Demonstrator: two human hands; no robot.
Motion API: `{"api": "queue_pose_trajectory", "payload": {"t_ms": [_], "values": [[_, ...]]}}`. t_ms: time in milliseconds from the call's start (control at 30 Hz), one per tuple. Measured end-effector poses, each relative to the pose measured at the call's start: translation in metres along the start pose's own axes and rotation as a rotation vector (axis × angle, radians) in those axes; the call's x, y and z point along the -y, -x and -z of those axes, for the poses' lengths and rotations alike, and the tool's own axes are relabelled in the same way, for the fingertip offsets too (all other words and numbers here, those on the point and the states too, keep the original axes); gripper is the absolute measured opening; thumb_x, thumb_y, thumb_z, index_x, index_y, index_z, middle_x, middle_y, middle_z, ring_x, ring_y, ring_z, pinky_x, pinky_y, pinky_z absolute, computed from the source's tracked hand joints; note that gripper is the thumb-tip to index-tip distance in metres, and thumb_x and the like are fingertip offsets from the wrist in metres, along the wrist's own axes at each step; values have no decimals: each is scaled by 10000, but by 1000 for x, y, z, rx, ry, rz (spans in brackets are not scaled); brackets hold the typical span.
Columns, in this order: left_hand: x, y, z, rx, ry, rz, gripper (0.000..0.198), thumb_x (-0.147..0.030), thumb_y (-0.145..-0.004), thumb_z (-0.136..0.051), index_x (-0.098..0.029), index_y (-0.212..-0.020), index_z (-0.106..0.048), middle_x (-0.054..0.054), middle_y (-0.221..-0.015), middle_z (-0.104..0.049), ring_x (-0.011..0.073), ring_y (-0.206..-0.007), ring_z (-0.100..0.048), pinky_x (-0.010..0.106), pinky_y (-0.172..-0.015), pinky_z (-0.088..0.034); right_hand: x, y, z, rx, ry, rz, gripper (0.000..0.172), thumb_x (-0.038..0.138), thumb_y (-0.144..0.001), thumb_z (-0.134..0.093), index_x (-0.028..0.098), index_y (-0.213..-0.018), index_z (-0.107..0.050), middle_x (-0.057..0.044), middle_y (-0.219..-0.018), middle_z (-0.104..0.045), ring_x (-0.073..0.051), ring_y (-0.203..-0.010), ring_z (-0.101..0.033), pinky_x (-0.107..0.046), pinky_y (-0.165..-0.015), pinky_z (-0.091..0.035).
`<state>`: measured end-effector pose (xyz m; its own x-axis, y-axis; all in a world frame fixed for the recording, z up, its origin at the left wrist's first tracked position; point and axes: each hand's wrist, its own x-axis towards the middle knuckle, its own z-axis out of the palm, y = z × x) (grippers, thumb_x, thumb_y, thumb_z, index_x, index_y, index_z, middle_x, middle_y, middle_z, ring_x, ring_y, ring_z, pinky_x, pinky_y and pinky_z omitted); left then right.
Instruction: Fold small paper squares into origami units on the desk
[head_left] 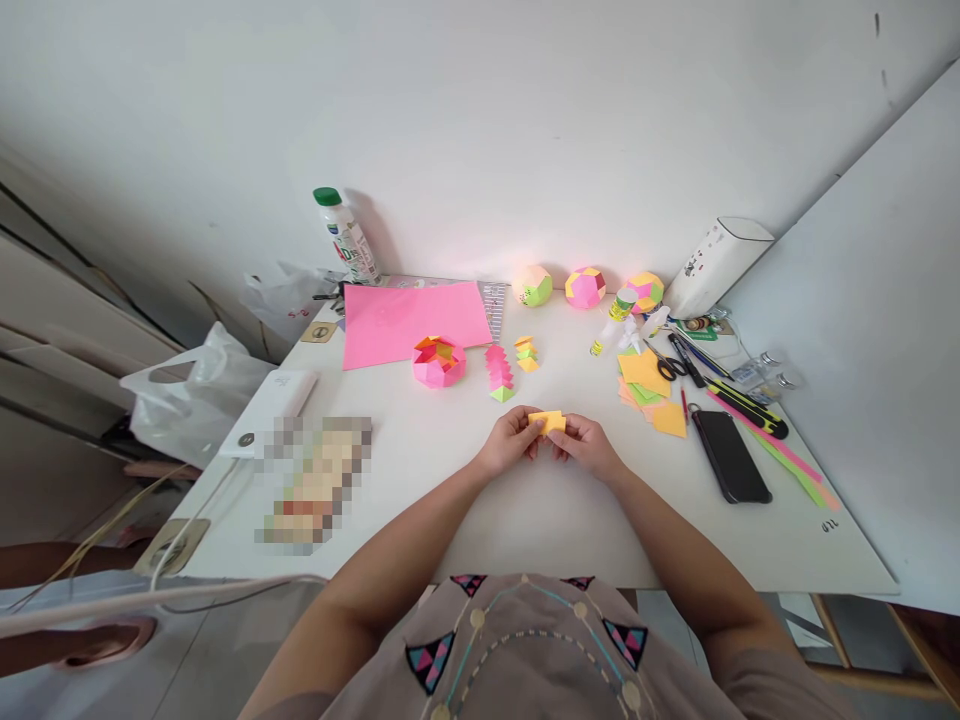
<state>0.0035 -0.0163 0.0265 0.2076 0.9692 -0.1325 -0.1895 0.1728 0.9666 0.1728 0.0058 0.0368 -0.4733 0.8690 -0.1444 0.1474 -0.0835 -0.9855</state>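
Between my two hands is a small orange piece of paper (548, 421), partly folded, just above the white table. My left hand (509, 440) pinches its left side, thumb on top. My right hand (590, 445) grips its right side in the same way. Just beyond my hands lie a pink row of folded paper units (499, 368) with a green end and a short yellow-and-green stack of folded pieces (526, 353). A partly built pink paper ball (439, 362), hollow and open at the top, sits to their left.
Finished paper balls (585, 288) line the wall. At right are loose coloured sheets (643, 383), scissors (666, 366), a glue bottle (621, 306), a box cutter (754, 410) and a black phone (729, 455). A pink sheet (412, 318), a bottle (346, 238) and a white power strip (271, 408) occupy the left.
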Motion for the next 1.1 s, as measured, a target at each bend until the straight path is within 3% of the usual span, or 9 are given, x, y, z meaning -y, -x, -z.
{"api": "queue_pose_trajectory", "payload": {"t_ms": [200,367,667,1100], "values": [[3,1,0,56,-60,-16,387,-453,-808,-540,-155,-1047,-479,-34,-684,-536,54,-460,-487,198,-444,-379,-2,-1,1,-12,-20,-10,288,440,-760,-615,154,-786,-593,-28,-697,-665,-116,-527,-582,-245,-493,-467],[4,0,-1,9,-42,-15,447,-417,-798,-564,-177,-1132,-392,-47,-699,-528,54,-441,-491,203,-439,-391,-2,0,0,-39,-25,-3,289,440,-774,-601,153,-761,-586,-31,-697,-666,-115,-514,-587,-238,-468,-462],[3,-1,-1,8,-6,-14,356,-407,-760,-613,-160,-972,-469,-35,-695,-542,45,-434,-492,194,-428,-377,-3,0,-2,-74,-30,5,305,453,-758,-609,150,-748,-583,-34,-675,-668,-116,-497,-588,-236,-457,-467],[6,0,-3,6,-23,-65,319,-399,-763,-610,-171,-923,-454,-35,-679,-556,46,-433,-483,184,-420,-376,-5,-1,-2,-107,-24,27,307,462,-738,-614,156,-759,-589,-32,-686,-653,-114,-498,-569,-235,-437,-456]]}}
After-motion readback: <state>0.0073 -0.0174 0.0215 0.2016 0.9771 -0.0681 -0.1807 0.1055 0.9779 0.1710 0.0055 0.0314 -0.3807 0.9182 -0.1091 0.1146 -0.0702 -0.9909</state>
